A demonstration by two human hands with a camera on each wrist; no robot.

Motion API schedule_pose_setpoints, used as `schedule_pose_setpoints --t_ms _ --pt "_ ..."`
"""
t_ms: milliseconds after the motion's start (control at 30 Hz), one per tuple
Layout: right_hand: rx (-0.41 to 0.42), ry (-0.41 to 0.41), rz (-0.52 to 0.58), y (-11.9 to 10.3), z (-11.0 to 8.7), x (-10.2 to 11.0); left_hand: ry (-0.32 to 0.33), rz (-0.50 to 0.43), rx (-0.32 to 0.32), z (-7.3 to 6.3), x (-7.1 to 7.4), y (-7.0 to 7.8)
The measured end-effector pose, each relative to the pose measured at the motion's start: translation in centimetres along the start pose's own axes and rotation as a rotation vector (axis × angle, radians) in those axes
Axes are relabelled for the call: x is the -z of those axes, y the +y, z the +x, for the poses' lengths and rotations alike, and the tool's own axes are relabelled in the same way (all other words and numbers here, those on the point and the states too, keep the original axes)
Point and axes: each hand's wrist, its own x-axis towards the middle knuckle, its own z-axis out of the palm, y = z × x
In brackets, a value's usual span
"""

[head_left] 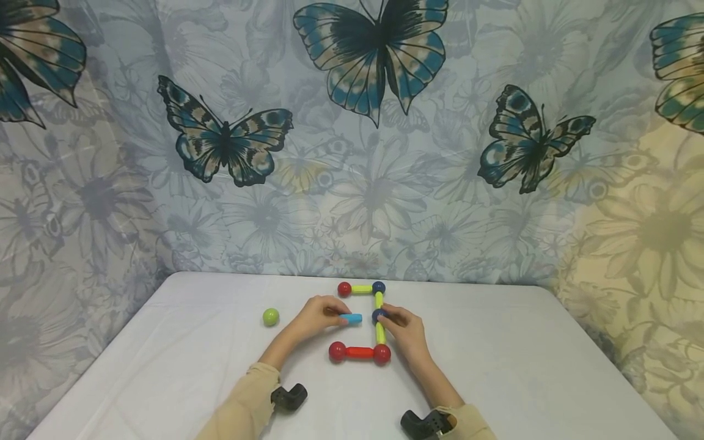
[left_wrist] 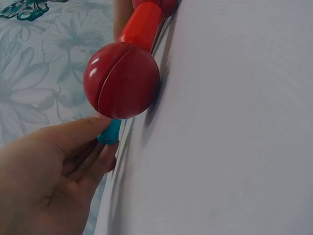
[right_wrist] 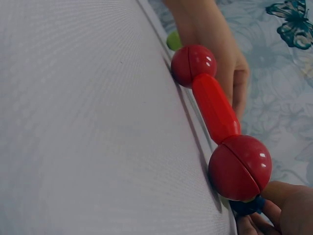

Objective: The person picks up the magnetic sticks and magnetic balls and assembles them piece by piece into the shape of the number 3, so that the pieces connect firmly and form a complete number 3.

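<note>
My left hand [head_left: 321, 315] pinches a light blue stick [head_left: 352, 318] by its left end, and the free end points right toward a dark blue ball. My right hand [head_left: 406, 329] holds that dark blue ball [head_left: 377, 316] between thumb and fingers. Yellow-green sticks [head_left: 380, 333] run from this ball, one toward the back and one toward the front. The back one ends at another dark blue ball [head_left: 378, 287], joined by a yellow-green stick [head_left: 361, 289] to a red ball [head_left: 344, 289]. In front, a red stick [head_left: 359, 352] links two red balls [head_left: 337, 351].
A loose green ball [head_left: 271, 316] lies left of my left hand on the white-covered table [head_left: 495, 354]. Behind the table's back edge hangs a butterfly-patterned cloth [head_left: 374, 201]. Black wrist cameras [head_left: 289, 397] are strapped to both forearms.
</note>
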Motion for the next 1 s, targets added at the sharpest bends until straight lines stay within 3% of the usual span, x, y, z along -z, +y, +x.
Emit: schedule_pose_setpoints --t_ms 433,1000 --pt "0.000 -0.004 0.012 0.2 0.2 -0.1 0.048 0.016 -0.054 1.1 -1.0 0.6" --pt "0.014 -0.012 0.028 0.3 0.3 0.1 0.040 -0.031 -0.072 1.6 -1.7 0.9"
